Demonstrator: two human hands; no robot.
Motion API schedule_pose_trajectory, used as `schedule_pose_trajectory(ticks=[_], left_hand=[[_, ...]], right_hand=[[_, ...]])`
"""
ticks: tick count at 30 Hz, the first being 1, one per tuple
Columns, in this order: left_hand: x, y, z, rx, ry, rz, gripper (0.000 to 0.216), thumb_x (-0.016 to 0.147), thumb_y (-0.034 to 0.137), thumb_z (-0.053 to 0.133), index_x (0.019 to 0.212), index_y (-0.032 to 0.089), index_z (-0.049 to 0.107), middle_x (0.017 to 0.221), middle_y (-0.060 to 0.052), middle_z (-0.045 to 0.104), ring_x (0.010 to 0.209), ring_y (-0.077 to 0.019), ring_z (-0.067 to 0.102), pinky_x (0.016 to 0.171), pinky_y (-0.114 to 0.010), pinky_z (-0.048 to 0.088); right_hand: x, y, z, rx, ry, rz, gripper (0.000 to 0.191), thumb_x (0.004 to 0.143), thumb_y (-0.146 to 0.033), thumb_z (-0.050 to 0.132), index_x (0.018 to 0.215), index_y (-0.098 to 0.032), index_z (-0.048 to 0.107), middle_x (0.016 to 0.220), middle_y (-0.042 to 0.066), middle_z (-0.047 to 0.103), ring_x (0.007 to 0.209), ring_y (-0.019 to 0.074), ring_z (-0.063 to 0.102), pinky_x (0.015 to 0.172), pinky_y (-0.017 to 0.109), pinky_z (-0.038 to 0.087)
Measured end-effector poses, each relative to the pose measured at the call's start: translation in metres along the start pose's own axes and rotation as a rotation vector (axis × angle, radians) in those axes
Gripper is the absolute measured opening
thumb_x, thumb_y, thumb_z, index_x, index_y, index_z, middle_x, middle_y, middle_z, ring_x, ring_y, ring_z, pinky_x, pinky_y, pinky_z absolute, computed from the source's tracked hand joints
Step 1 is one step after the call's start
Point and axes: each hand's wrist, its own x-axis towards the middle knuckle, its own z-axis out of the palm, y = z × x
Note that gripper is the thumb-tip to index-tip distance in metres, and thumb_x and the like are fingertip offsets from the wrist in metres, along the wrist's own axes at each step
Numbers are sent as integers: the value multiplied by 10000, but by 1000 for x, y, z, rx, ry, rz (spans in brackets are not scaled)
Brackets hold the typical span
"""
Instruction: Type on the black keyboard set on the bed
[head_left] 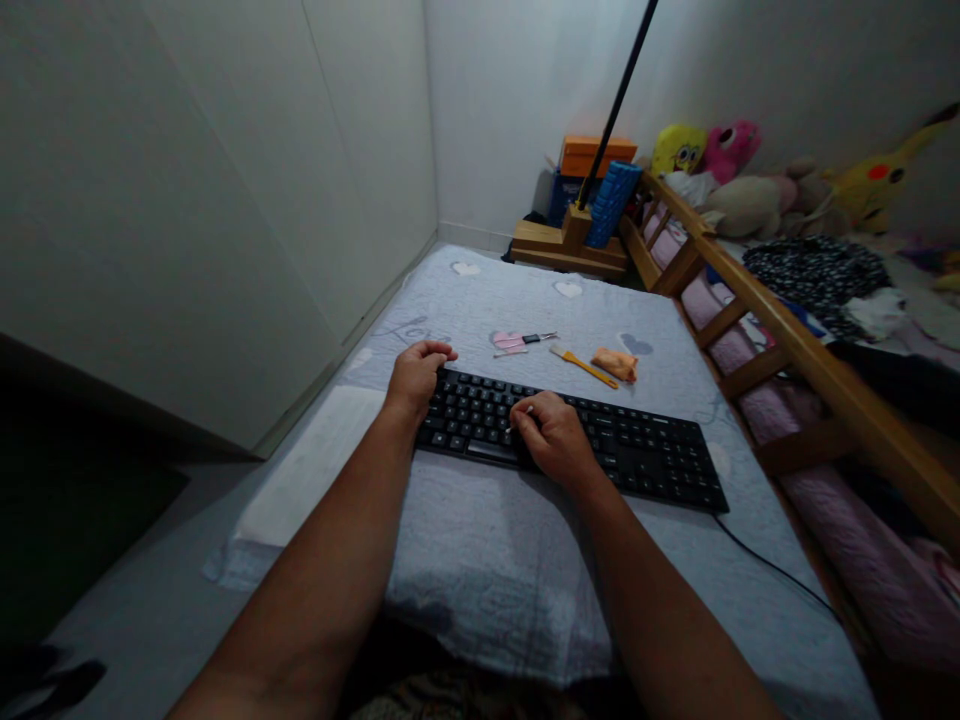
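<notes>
A black keyboard [637, 440] lies across the patterned cloth in front of me. My left hand [417, 380] grips its upper left end, with the fingers curled at the edge. Over the middle keys, my right hand [551, 435] pinches a thin white cotton swab [529, 409], its lower tip down among the keys. Behind the keyboard are a small brush [589, 367] with a yellow handle, a crumpled orange bundle [615, 364], a small black-handled tool with metal prongs [534, 339] and another thin white stick [511, 353].
A light cloth with heart prints [480, 530] covers the table, and a white folded piece [315, 450] lies at its left. The keyboard cable [776, 567] runs right towards a wooden bed rail [817, 375]. A white cabinet [225, 200] stands at left, a wooden lamp base [570, 240] behind.
</notes>
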Motion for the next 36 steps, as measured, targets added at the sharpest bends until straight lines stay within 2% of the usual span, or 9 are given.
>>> schedule_pose_trajectory(ticks=[22,36], left_hand=[[3,-5,-2,18,-6,28,127,618,201,570,734,178,615,794,-53,684,780,-179,591,792,-326,427],[4,-6,-1,-4,-5,18,130,607,194,572,729,177,617,793,-47,683,761,-171,590,768,-313,433]], right_hand=[[1,8,3,-48,48,-6,138,870,-192,522,817,-202,648,819,41,682,822,198,554,801,346,413],[2,3,1,-46,54,-11,144,864,-181,518,814,-203,651,814,52,682,826,205,557,805,350,418]])
